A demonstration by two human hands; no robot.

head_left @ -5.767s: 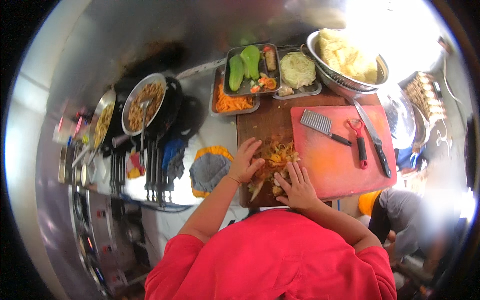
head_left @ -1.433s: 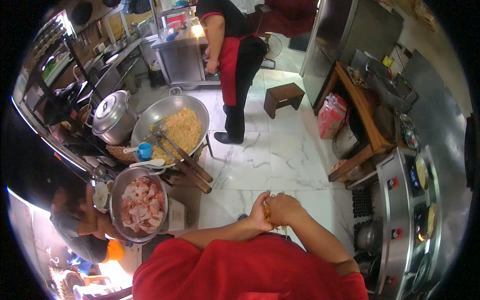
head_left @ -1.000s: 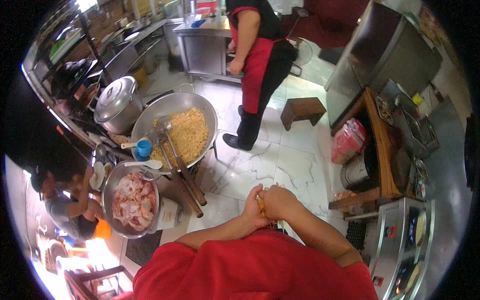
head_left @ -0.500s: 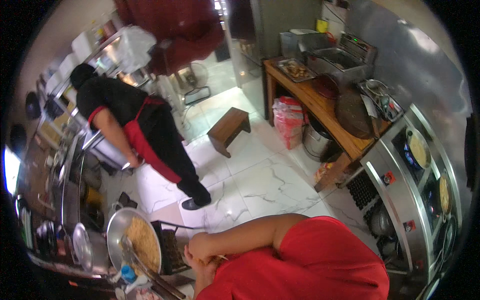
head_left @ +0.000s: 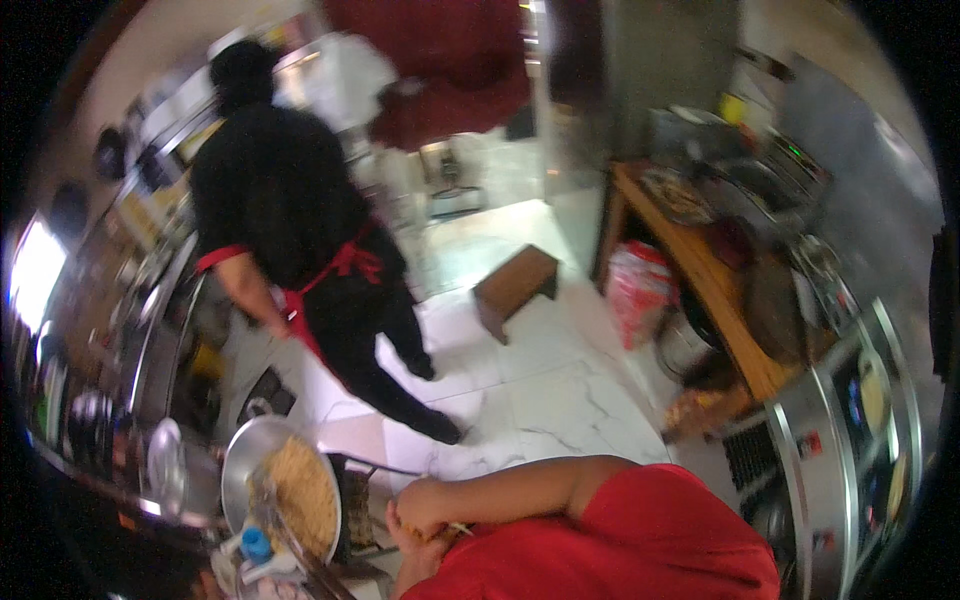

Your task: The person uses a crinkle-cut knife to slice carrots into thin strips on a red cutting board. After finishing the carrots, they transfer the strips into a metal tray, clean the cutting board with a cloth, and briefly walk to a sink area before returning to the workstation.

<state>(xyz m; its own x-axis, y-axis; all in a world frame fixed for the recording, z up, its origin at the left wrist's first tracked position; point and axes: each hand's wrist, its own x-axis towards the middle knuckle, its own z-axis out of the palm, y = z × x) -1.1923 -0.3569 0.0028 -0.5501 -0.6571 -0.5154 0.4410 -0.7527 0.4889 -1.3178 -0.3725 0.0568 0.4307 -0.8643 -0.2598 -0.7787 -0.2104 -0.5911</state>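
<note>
My right arm, in a red sleeve, reaches across to the left at the bottom of the view. My right hand [head_left: 424, 506] is closed against my left hand [head_left: 418, 553], in front of my red shirt. A thin pale bit shows between them, too small and blurred to name. Just left of the hands stands a large silver pot [head_left: 234, 478] holding tan, grainy food [head_left: 302, 488]. A long-handled utensil [head_left: 305, 565] leans across its near side. A blue-capped item [head_left: 255, 545] sits at the near-left rim.
A person [head_left: 280, 200] in black with a red apron stands ahead on the left. A low wooden stool [head_left: 515, 290] is on the floor. On the right are a wooden table [head_left: 690, 270] and a steel stove [head_left: 815, 440] with pans. A lidded pot [head_left: 175, 465] stands left.
My view has swung leftward, so most of the room sits farther right. The other person has straightened up and turned their back toward me. My hands stay together.
</note>
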